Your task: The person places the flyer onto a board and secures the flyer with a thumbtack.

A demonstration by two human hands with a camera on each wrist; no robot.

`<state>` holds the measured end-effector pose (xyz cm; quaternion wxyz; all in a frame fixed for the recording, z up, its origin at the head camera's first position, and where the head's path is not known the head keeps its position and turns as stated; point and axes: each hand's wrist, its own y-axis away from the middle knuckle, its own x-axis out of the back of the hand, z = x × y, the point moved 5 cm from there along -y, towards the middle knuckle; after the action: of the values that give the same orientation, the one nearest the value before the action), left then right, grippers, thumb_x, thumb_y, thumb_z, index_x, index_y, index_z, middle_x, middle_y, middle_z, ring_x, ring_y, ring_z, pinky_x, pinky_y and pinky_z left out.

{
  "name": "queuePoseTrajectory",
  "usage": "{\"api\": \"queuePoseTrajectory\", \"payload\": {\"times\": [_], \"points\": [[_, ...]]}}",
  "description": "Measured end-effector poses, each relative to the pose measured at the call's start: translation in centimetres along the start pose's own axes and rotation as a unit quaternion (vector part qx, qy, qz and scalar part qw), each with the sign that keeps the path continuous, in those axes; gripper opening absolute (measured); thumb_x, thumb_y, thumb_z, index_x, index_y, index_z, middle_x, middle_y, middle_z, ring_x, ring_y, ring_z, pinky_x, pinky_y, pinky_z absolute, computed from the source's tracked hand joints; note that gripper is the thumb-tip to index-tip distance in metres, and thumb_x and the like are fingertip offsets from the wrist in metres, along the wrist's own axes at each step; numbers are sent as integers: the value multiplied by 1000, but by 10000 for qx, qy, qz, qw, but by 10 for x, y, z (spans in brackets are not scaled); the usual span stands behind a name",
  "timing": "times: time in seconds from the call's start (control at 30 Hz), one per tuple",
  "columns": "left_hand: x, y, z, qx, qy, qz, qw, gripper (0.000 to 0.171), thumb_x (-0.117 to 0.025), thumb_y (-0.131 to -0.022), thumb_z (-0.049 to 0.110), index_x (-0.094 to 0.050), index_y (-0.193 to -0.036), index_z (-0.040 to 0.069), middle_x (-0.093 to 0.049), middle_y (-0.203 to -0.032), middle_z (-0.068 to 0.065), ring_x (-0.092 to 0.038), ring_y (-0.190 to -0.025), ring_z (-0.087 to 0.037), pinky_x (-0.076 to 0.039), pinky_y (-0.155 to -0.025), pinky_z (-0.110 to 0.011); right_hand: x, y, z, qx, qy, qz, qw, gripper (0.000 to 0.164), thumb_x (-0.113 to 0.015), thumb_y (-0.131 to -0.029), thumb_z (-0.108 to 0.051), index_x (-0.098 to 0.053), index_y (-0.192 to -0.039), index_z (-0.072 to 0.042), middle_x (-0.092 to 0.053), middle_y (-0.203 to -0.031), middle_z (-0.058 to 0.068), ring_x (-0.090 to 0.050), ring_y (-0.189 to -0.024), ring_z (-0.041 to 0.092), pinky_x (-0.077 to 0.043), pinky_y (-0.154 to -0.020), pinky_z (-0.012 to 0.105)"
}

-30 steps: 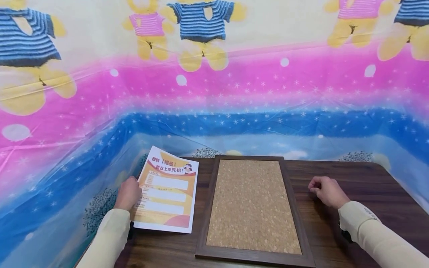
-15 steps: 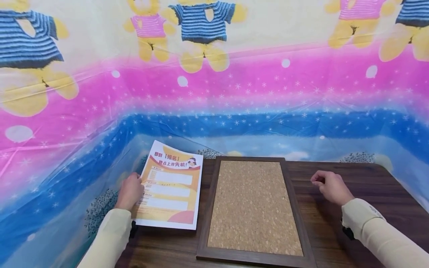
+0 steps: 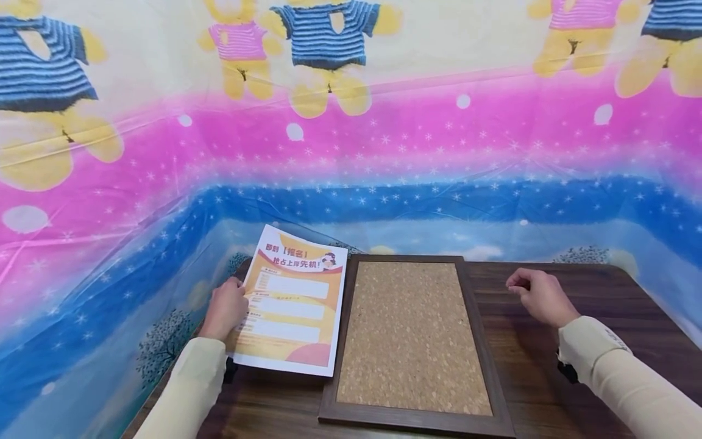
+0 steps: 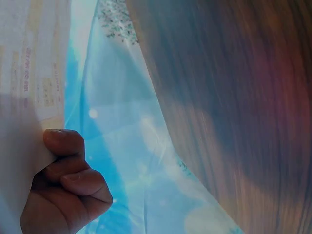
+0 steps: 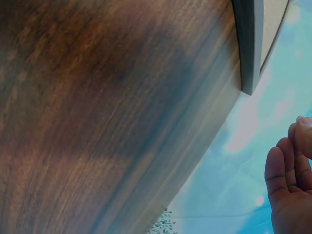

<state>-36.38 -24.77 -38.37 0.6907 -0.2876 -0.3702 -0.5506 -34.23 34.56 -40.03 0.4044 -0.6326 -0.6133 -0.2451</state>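
Note:
On the left in the head view, my left hand (image 3: 226, 308) pinches the left edge of a printed paper flyer (image 3: 296, 299), orange and white with text and three white boxes. The flyer is held above the table, its right edge overlapping the board's left frame in this view. In the left wrist view, thumb and curled fingers (image 4: 66, 141) grip the sheet from its back side. A brown-framed cork board (image 3: 414, 335) lies flat in the middle. To its right, my right hand (image 3: 543, 299) hovers over the table, fingers loosely curled with the thumb near the fingertips; nothing shows in it.
The dark wood table (image 3: 609, 323) has a rounded far right corner. A cloth backdrop (image 3: 384, 134) with bears, snowflakes and pink and blue bands surrounds its back and sides. In the right wrist view, a corner of the board's frame (image 5: 248, 58) shows near the table's edge.
My left hand has moved right and slightly away from me, bringing the flyer up to the cork board's left frame. My right hand has risen a little and stays right of the board.

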Motion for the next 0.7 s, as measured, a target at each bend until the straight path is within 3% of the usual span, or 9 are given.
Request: {"api": "queuePoseTrajectory", "payload": {"times": [0.3,0.7], "points": [[-16,-5,14,-116,5,75,9999,27,-38,-100,9,-48,-119,-9,-54,-102,-25,-55,-85,-34,-45,-73,-46,8,-1,-4,-21,-18,17,10000,10,-54,-96,-5,-62,-100,-7,-61,-94,11,-51,-73,23,-41,-58,35],[-39,-6,21,-43,83,-99,9999,29,-36,-101,10,-48,-120,-8,-55,-101,-26,-56,-85,-33,-46,-73,-46,11,1,-4,3,-23,-37,10000,10,-54,-95,-4,-62,-101,-6,-61,-96,11,-52,-73,22,-42,-58,34]]}}
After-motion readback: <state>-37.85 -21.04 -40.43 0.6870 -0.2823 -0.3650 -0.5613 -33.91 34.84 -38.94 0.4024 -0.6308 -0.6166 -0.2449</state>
